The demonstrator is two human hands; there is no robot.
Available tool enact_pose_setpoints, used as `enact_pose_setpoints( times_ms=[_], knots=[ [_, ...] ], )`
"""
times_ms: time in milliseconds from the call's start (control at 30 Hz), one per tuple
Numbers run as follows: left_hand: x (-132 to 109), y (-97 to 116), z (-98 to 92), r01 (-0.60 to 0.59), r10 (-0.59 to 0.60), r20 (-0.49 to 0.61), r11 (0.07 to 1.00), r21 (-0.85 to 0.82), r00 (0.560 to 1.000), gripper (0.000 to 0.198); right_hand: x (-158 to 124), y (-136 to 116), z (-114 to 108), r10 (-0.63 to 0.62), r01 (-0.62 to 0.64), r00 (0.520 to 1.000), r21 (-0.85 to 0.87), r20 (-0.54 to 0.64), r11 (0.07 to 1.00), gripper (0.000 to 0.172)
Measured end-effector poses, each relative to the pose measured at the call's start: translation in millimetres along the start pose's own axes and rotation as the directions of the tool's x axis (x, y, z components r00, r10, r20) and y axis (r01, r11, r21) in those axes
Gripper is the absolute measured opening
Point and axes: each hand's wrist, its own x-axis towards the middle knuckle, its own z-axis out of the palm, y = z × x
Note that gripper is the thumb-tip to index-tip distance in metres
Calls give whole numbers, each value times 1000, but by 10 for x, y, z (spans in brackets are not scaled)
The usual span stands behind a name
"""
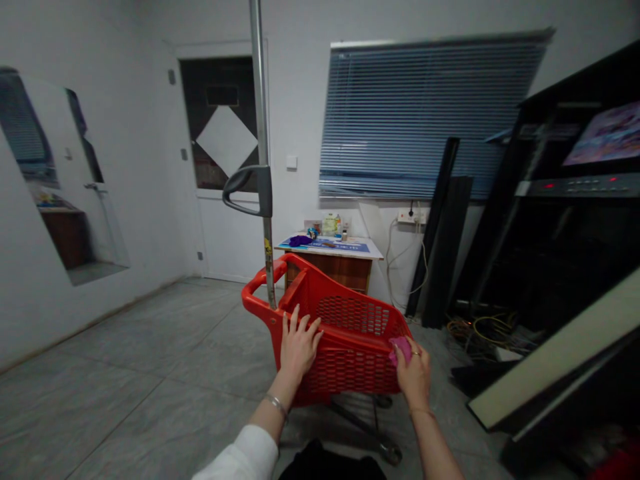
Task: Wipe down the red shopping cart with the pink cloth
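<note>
A red plastic shopping cart (pixel 350 363) with perforated sides stands in front of me, its handle end to the left. My left hand (pixel 299 341) rests on the near rim close to the handle, fingers spread and holding nothing. At the right end of the basket my right hand (pixel 414 373) is closed on a pink cloth (pixel 400 349), which touches the rim corner. A metal pole (pixel 259 100) with a grey loop handle (pixel 247 191) rises at the cart's handle end. The palm sides of both hands are hidden.
Behind the cart is a small wooden table (pixel 370 248) with a purple cloth (pixel 300 241) and small bottles. Black panels (pixel 445 253), cables (pixel 483 330) and a pale leaning board (pixel 555 353) are at the right. A white door (pixel 227 233) and a mirror (pixel 93 227) are leftward.
</note>
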Motion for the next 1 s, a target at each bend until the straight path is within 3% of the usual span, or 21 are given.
enact_pose_setpoints(
  times_ms=[100,200,300,400,500,600,733,800,900,1000],
  knots=[
    [-6,28,3,11,-11,-1,1000,-5,1000,33,-29,-147,81,30,-31,999,-36,-37,999,58],
    [-11,39,4,10,-10,4,1000,-2,1000,33,-155,-607,319,-149,148,987,12,58,989,48],
    [-13,25,-2,6,-6,10,1000,11,1000,34,-300,-1093,551,-297,284,940,100,169,954,43],
    [-12,-24,-15,-9,8,19,1000,24,1000,33,-386,-1286,637,-344,323,919,134,192,937,43],
    [-5,-82,-28,-22,22,21,999,23,1000,33,-375,-1094,553,-362,341,914,137,181,930,44],
    [3,-103,-31,-19,19,19,1000,15,1000,32,-265,-649,353,-330,320,934,94,137,943,45],
    [5,-66,-24,-5,5,27,1000,4,1000,33,-74,-38,59,-196,196,979,10,57,981,52],
    [5,-40,-22,-3,3,30,1000,-1,1000,33,-20,109,-15,-126,127,992,-23,26,992,55],
    [3,-7,-18,3,-3,25,1000,-8,1000,33,-33,-1,40,-110,110,994,-52,4,993,54],
    [-2,15,-5,10,-10,17,1000,-6,1000,33,-140,-438,253,-221,223,972,-24,80,974,46]
  ],
)
